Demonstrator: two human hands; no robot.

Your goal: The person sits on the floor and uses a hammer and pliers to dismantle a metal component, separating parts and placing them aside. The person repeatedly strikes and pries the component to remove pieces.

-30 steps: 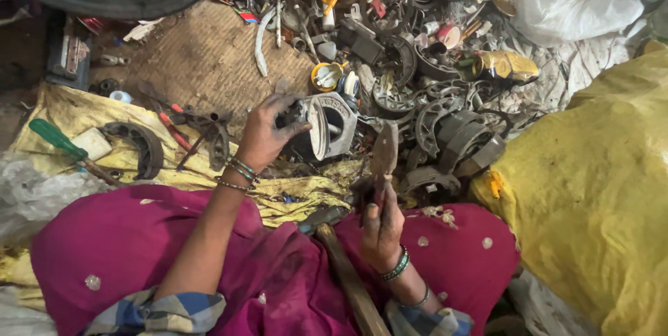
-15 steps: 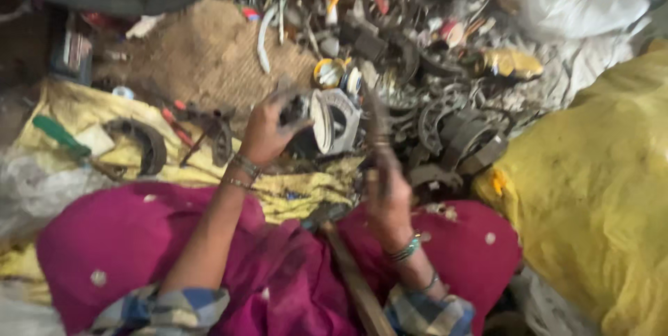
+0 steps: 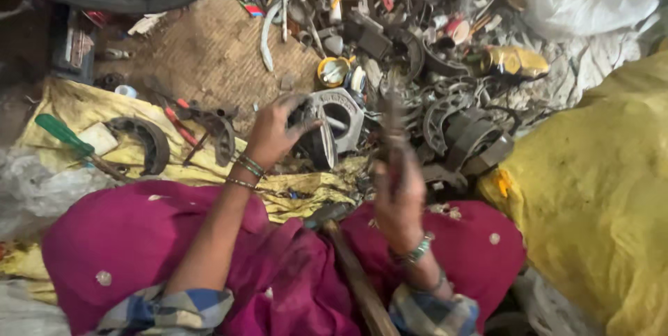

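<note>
Both hands are closed on parts: the left hand (image 3: 275,138) grips a grey metal housing (image 3: 334,127) at the scrap pile's (image 3: 445,65) edge. The right hand (image 3: 400,197), blurred, clasps a dark upright tool (image 3: 391,124) just beside it.

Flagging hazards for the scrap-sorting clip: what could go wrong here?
1. The left hand steadies a grey metal housing while the right hand holds up a blurred tool; a miss could hit the fingers.
2. The scrap pile beside it looks loose; jagged pieces may slide onto the bare hands.
</note>
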